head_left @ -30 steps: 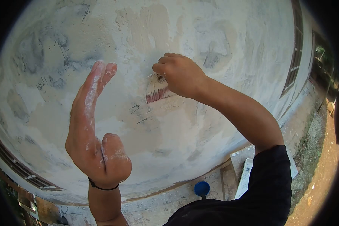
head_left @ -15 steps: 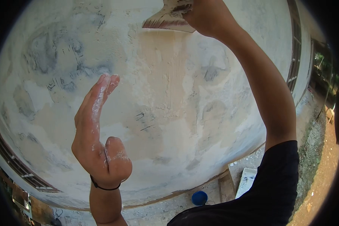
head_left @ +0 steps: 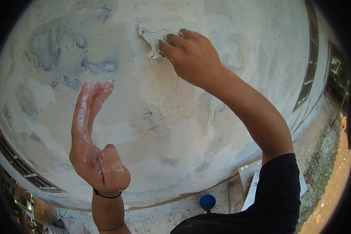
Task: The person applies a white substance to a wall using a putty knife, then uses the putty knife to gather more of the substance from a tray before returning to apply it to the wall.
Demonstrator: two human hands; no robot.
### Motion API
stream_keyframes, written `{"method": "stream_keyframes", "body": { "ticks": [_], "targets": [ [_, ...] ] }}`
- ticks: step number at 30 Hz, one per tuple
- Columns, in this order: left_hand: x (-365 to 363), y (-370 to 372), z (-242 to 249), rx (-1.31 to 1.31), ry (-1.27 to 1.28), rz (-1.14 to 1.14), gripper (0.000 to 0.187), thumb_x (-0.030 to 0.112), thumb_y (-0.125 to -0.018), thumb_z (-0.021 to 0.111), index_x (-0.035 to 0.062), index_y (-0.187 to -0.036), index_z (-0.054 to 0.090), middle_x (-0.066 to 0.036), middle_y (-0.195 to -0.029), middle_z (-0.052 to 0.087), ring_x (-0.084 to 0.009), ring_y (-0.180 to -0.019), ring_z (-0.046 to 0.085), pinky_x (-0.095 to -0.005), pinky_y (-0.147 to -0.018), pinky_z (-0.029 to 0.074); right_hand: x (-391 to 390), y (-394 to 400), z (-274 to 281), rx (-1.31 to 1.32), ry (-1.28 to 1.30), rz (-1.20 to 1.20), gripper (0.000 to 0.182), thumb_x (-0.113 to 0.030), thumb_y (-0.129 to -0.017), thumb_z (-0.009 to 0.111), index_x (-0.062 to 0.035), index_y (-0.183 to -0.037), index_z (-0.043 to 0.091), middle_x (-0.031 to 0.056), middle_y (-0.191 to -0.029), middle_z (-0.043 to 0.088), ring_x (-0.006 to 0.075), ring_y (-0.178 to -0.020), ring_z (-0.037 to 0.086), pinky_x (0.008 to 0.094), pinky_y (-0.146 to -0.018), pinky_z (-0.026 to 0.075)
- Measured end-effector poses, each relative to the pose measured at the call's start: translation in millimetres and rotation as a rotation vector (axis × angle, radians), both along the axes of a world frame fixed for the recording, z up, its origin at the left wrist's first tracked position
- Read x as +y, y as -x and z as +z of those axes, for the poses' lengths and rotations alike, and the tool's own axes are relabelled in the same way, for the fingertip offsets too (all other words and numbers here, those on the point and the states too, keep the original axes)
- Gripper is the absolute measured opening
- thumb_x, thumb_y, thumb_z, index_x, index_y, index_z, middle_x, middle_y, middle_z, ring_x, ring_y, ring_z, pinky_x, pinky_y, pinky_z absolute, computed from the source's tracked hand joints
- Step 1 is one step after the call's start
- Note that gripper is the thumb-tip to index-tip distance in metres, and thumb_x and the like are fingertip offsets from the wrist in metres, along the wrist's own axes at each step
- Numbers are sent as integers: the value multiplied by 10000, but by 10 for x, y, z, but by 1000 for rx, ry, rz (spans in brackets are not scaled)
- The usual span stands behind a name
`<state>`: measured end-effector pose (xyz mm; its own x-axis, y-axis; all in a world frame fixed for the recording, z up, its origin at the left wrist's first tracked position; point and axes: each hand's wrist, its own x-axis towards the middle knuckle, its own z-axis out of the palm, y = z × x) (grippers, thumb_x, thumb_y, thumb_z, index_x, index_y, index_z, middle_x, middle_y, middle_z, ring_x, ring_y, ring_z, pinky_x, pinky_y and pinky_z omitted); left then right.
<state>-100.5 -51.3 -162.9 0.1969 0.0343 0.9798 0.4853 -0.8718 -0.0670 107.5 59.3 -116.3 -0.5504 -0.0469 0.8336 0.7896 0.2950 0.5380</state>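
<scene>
My right hand [head_left: 193, 54] grips a flat putty spreader [head_left: 154, 34] against the upper part of the wall [head_left: 136, 128], its long straight edge upward. The spreader is smeared with pale putty, and my fingers cover its right part. White putty streaks the fingers and thumb of my left hand [head_left: 95, 136], which is raised in front of the wall with its fingers stretched up and slightly curved. Nothing shows in that hand. The wall carries patches of cream and white filler, with dark grey stains and scratches.
A blue dipper [head_left: 207, 202] lies on the ground at the foot of the wall. Beside it are a wooden board [head_left: 235, 194] and a white tray [head_left: 250, 193], partly behind my sleeve. Barred windows [head_left: 309, 58] [head_left: 17, 163] flank the wall.
The spreader has come down the wall and turned, so its wide edge now points upward. My right hand followed it down and left. My left hand has shifted slightly left.
</scene>
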Motion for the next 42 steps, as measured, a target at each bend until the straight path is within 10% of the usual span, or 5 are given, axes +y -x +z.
{"method": "stream_keyframes", "body": {
  "ticks": [17,28,42],
  "targets": [
    [-84,21,-351,37,156,-70,677,102,-659,368,-153,-1285,337,-337,-1193,504,-410,-1128,523,-506,-1007,339,-475,-51,-2343,-88,381,166,314,-96,-665,592,-3,-962,636,129,-899,613,239,-782,601,317,-581,501],
    [-160,36,-333,15,120,-67,761,37,-554,353,-139,-1294,345,-323,-1174,518,-399,-1137,514,-508,-1021,322,-138,-258,-686,-8,485,193,230,5,-661,560,-93,-853,639,41,-703,589,235,-652,602,350,-525,483],
    [-250,48,-129,-37,13,-49,579,145,-811,410,-126,-1315,322,-312,-1194,513,-401,-1104,536,-506,-991,356,-383,-110,1130,46,101,26,218,-29,-741,555,-12,-927,667,175,-833,660,328,-772,634,390,-699,504]
  ]
}}
